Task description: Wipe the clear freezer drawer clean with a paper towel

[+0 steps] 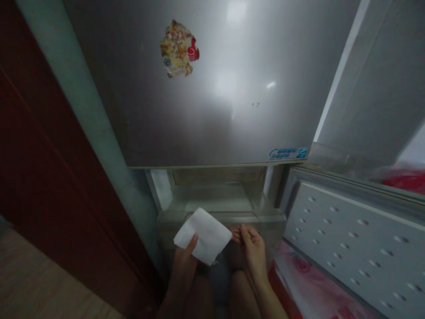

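Note:
A folded white cloth or tissue (206,235) is gripped by my left hand (186,261), its thumb lying on top. Close to the right corner of the white piece is my right hand (250,248), its fingers curled together; whether it pinches that corner is too small to tell. Both hands are in front of a pulled-out translucent drawer (272,218) in the lower compartment of a refrigerator. The drawer's visible inside shows pale surfaces.
Above the drawer is a closed silver door (199,119) with a torn food sticker. The lower door (352,235) stands open at the right, over a pink and white bag (308,274). Dark red wood (59,177) stands at the left.

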`<control>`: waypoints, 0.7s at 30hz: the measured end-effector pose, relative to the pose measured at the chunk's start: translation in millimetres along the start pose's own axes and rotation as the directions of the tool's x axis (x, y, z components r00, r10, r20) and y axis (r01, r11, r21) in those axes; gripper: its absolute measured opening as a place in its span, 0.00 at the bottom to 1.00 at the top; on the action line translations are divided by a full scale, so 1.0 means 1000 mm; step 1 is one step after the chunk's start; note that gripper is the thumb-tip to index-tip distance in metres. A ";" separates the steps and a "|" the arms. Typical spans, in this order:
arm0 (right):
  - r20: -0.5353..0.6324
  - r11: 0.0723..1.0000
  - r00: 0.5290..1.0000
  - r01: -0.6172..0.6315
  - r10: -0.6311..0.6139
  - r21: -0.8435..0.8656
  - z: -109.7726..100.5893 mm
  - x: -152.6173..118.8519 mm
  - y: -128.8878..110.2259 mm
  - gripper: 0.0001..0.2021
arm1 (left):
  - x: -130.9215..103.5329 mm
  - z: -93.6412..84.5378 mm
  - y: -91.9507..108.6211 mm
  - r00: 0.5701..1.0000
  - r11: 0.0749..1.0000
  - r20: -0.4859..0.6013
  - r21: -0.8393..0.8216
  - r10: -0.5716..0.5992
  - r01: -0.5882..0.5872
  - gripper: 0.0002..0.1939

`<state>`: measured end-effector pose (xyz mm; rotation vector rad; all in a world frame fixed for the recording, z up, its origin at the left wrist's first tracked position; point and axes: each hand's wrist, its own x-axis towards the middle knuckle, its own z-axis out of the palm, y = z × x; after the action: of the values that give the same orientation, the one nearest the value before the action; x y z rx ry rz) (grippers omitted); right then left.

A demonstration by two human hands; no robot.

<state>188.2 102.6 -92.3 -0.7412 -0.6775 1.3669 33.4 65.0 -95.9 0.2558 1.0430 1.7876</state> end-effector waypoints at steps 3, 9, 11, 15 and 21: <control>-0.042 1.000 0.999 -0.023 0.022 -0.011 -0.005 -0.017 -0.008 0.18 | -0.007 -0.014 -0.012 1.000 0.999 0.001 0.039 -0.015 0.014 0.21; -0.041 0.997 0.998 -0.057 0.055 -0.043 -0.016 -0.044 -0.017 0.17 | -0.029 -0.036 -0.016 0.996 0.992 -0.056 0.109 -0.062 0.068 0.20; -0.036 0.997 0.998 -0.059 0.057 -0.051 -0.022 -0.052 -0.016 0.17 | -0.040 -0.043 -0.013 0.991 0.988 -0.059 0.094 -0.118 0.124 0.20; -0.032 0.994 0.995 -0.095 0.094 -0.049 -0.033 -0.069 -0.011 0.16 | -0.059 -0.055 -0.007 0.985 0.976 -0.033 0.134 -0.167 0.170 0.23; -0.144 0.992 0.985 -0.105 0.094 -0.075 -0.044 -0.095 -0.008 0.19 | -0.092 -0.069 0.001 0.986 0.806 0.028 0.580 -0.166 0.119 0.17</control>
<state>219.9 4.4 -112.7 -0.9386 -0.5941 1.3693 35.1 -48.6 -111.1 0.5969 1.4933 1.2730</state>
